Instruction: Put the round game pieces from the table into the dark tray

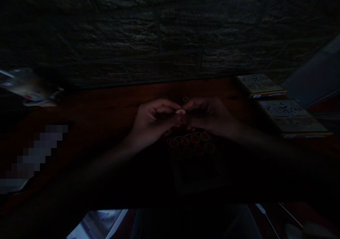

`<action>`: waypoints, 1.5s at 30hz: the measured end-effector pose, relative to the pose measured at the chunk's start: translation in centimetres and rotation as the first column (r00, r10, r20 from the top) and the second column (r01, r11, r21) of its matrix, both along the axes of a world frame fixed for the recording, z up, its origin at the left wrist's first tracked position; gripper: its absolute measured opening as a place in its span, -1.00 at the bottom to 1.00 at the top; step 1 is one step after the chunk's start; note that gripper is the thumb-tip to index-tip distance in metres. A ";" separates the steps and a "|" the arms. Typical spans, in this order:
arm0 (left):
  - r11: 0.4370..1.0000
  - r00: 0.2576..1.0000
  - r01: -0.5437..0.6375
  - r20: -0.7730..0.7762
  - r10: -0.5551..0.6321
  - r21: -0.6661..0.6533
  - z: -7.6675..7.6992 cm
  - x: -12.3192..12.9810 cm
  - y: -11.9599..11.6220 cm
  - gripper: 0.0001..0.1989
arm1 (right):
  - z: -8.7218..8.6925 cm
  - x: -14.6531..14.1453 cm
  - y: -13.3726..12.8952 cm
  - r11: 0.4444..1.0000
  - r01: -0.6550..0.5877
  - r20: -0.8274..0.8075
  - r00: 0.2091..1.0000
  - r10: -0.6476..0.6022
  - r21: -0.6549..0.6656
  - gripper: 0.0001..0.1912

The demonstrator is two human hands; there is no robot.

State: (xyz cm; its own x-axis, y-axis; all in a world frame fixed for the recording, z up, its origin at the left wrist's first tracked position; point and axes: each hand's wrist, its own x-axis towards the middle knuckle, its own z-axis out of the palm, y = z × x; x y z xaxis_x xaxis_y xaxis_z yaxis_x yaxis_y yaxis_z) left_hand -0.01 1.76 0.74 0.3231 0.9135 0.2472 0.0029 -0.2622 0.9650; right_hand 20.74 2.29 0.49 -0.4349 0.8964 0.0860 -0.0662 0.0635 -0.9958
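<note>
The view is very dark. A small round piece (180, 112) with a red mark is pinched between the fingertips of both hands, above the wooden table (106, 106). My left hand (154, 120) grips it from the left, and my right hand (208, 115) from the right. Just below the hands lies a shallow dark box (175, 182) with two rows of round red-marked pieces (185, 141) at its far end. Another round piece (185, 99) lies beyond my fingers, and one (167, 132) is beside my left thumb, partly hidden.
Two flat boxes (293, 115) (259, 84) with dark writing lie at the right. A clear cup or bag (29, 85) stands at the far left. A blurred-out strip (39, 157) lies at the left. A stone wall (159, 37) rises behind the table.
</note>
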 end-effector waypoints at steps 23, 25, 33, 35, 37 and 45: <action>0.995 0.994 0.094 0.057 -0.095 0.024 -0.5 0.2 0.0 -0.77 | 0.5 -0.1 -0.2 0.999 0.039 0.002 0.999 -0.039 0.016 -0.63; 0.996 0.995 0.083 0.052 -0.084 0.017 -0.4 0.2 0.0 -0.78 | 0.4 -0.1 -0.2 1.000 0.030 -0.010 0.999 -0.030 -0.002 -0.66; 0.995 0.997 0.025 0.070 -0.018 -0.095 0.0 0.0 -0.1 -0.79 | 0.2 -0.1 -0.1 1.000 0.018 -0.009 1.000 -0.018 -0.012 -0.67; 0.995 0.998 0.012 0.070 -0.005 -0.098 0.1 0.1 -0.1 -0.81 | 0.1 0.0 -0.1 1.000 0.024 0.004 1.000 -0.024 -0.012 -0.66; 0.995 0.998 0.018 0.068 -0.011 -0.098 0.1 0.1 -0.2 -0.82 | 0.0 0.0 -0.1 1.000 0.031 0.010 0.999 -0.031 0.002 -0.64; 0.991 0.997 0.061 0.055 -0.055 -0.123 0.1 0.0 -0.5 -0.81 | -0.1 0.0 -0.2 0.996 0.075 0.046 0.996 -0.077 0.045 -0.64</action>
